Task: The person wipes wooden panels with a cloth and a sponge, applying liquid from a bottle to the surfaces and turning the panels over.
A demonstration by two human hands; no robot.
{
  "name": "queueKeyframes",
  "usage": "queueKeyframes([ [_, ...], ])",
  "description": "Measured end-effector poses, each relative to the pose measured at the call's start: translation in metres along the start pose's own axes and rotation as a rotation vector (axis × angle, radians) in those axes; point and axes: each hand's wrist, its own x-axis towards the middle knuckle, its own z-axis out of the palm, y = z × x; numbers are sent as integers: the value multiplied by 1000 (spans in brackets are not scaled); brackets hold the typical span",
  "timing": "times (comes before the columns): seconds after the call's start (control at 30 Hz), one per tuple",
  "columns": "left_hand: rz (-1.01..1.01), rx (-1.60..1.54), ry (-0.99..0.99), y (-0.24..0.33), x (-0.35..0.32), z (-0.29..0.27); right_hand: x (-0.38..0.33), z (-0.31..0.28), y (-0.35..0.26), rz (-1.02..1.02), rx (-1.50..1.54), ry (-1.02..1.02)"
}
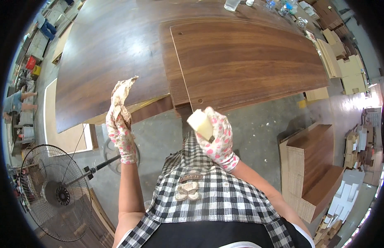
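My left hand [120,134], in a white glove with pink dots, is closed around a crumpled, stained beige rag [120,93]. The rag sticks up past the fingers, over the near edge of the brown wooden table [105,53]. In a matching glove, my right hand [221,136] grips a pale cream block [200,124], its exact kind unclear. A small dark bit shows beside the block, under the fingers. Just beyond the right hand lies a stack of wood-grain panels [245,62]; the top one has a small round hole near its close corner.
A large black pedestal fan [61,194] stands at my lower left. Cardboard and brown boards form a stepped stack [312,165] on the floor at right. A clear cup [231,5] and several bottles sit at the table's far side. Other people are at far left.
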Motion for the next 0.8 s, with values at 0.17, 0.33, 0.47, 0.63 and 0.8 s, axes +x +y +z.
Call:
queueKeyframes([
  [0.17, -22, -70, 9, 11, 0, 14, 3, -38, 22, 97, -239, 51],
  [0.33, 82, 44, -63, 24, 5, 35, 5, -44, 23, 168, -98, 128],
  [0.47, 126, 40, -98, 47, 9, 56, -1, -21, 23, 23, -262, -32],
  [0.63, 103, -2, -238, 46, 11, 59, 17, -121, 87, 342, -434, 358],
  [0.8, 115, 30, -258, 39, 11, 82, 16, -95, 68, 190, -438, 217],
])
